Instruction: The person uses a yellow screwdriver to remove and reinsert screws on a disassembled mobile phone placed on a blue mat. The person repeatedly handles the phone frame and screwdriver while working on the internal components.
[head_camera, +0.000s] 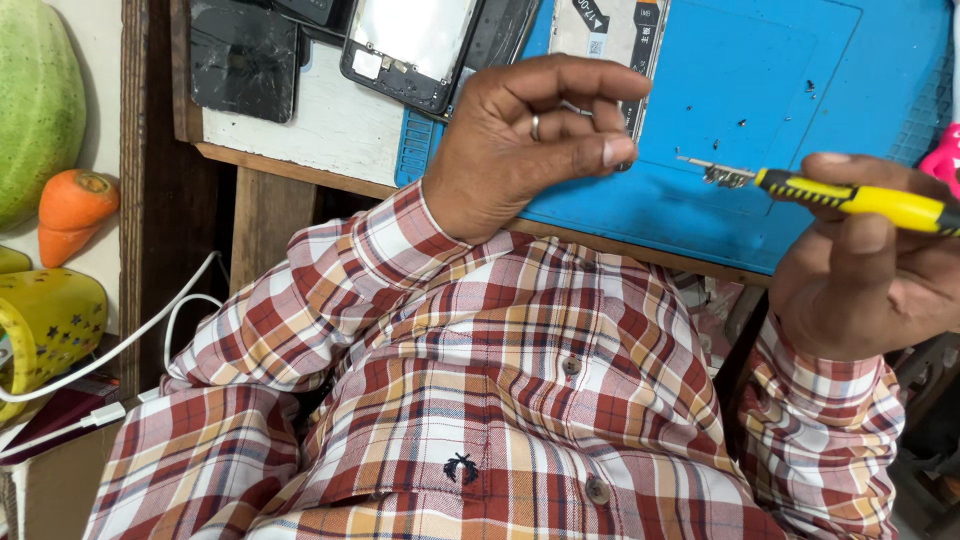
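Observation:
My right hand (865, 265) grips a yellow and black screwdriver (860, 198) that points left; a small metal part (725, 177) hangs at its tip, just above the blue work mat (770, 90). My left hand (520, 140) hovers over the mat's left edge, fingers curled with thumb and forefinger close together; whether they pinch anything is too small to tell. A ring sits on one finger. Behind the left hand lies an opened phone (625, 40) with its insides showing.
Broken phone screens (245, 55) and a phone frame (410, 50) lie at the back left on a white board. A white cable (130, 345), a yellow mug (45, 325) and a toy carrot (72, 212) are at the left. My plaid shirt fills the foreground.

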